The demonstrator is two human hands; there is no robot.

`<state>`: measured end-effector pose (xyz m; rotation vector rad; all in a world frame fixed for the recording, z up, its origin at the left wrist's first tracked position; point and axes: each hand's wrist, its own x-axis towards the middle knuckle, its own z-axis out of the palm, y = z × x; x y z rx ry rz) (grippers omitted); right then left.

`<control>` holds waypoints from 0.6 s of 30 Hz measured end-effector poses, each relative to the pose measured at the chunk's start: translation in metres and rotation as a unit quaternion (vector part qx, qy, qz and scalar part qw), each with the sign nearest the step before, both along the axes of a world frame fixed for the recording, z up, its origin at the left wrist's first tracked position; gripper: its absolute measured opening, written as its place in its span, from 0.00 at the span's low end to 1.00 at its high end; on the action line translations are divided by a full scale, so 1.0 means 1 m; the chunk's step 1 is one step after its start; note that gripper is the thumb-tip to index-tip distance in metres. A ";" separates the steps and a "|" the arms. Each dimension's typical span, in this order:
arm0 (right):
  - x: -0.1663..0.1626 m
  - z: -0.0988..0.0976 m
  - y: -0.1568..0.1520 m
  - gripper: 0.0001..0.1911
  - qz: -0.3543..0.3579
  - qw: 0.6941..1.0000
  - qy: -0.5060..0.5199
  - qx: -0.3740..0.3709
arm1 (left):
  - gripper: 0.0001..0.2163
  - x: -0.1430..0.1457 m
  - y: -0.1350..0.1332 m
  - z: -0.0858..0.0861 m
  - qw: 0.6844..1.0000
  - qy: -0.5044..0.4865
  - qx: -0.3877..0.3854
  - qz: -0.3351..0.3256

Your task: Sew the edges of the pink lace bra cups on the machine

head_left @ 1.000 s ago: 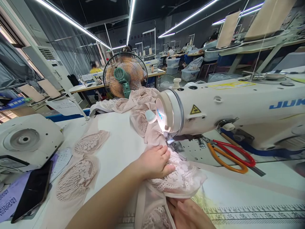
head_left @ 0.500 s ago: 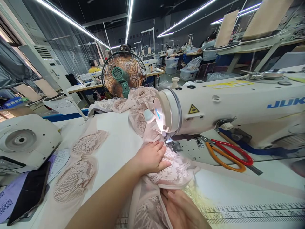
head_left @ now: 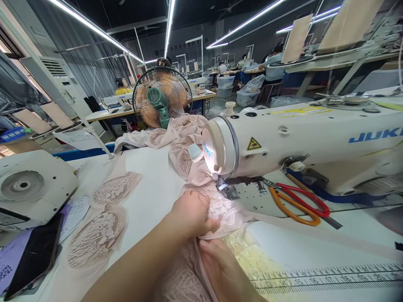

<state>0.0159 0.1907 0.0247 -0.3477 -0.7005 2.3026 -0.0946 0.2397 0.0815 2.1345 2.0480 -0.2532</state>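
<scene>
A pale pink lace bra (head_left: 225,214) lies under the needle area of a white sewing machine (head_left: 258,144), and more of its fabric trails toward me. My left hand (head_left: 192,212) is on the lace just in front of the presser foot, fingers curled into the cloth and thumb pointing right. Lower down, my right hand (head_left: 222,266) grips the bra's near edge, thumb on top and its other fingers partly hidden by cloth. Behind the needle, joined lace pieces (head_left: 181,157) run back over the table's far edge.
Scissors (head_left: 299,203) with orange and red handles lie on the machine bed. More lace cups (head_left: 97,239) are spread at left, beside a dark phone (head_left: 34,256) and another machine head (head_left: 34,188). A ruler strip (head_left: 330,279) lines the front edge. A fan (head_left: 162,98) stands beyond.
My left hand has gone from lying flat on the lace to curling its fingers into it, shifting slightly left and toward me. My right hand has come up, its thumb now at the lace edge.
</scene>
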 end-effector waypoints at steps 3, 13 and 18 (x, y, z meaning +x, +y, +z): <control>0.022 0.002 -0.001 0.21 0.049 0.987 -0.099 0.116 | 0.25 -0.015 0.001 0.001 0.998 -0.015 -0.005 -0.061; 0.112 -0.006 0.085 0.16 -0.091 0.539 -0.422 0.723 | 0.14 -0.004 -0.008 -0.003 0.959 -0.031 0.000 -0.281; 0.126 -0.025 0.086 0.17 -0.069 0.462 -0.401 0.788 | 0.14 0.018 -0.016 -0.004 0.951 -0.048 -0.027 -0.306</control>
